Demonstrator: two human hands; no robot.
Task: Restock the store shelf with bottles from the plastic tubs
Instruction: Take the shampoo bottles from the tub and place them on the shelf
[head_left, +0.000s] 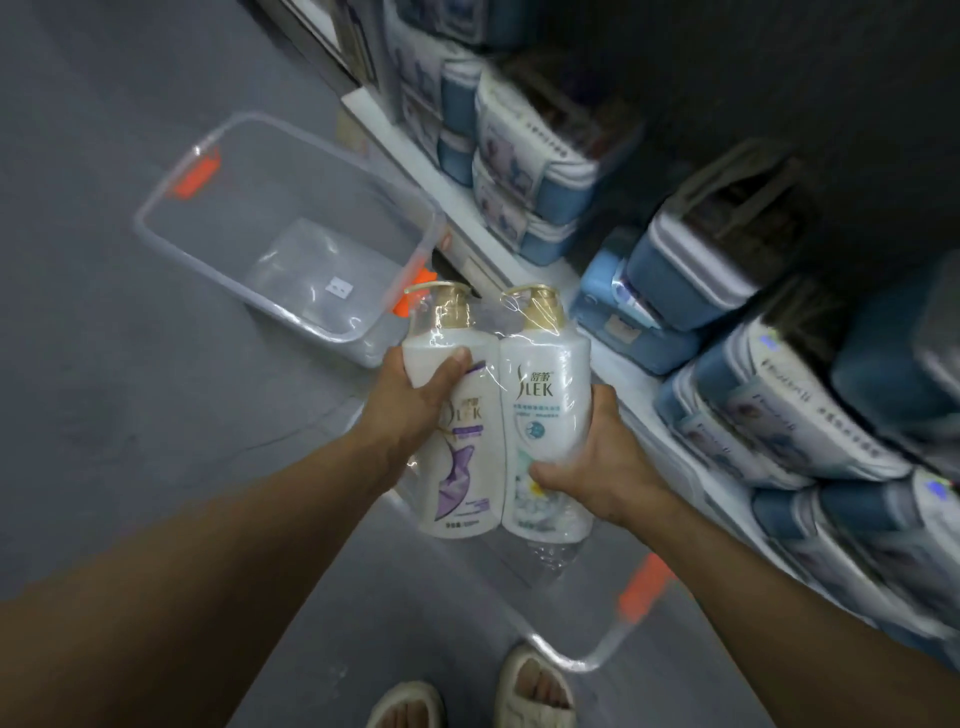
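Both hands (498, 441) grasp the twin-pack (498, 415) upright — shelf (519, 260) lies right, prob. within reach.

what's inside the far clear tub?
The far clear tub holds only a crumpled clear plastic bag with a small white label; no bottles visible. Its near corner is covered by the bottle twin-pack.

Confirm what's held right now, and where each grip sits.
A shrink-wrapped pair of bottles: left hand grips the purple bottle's upper body, right hand the teal bottle's lower side.
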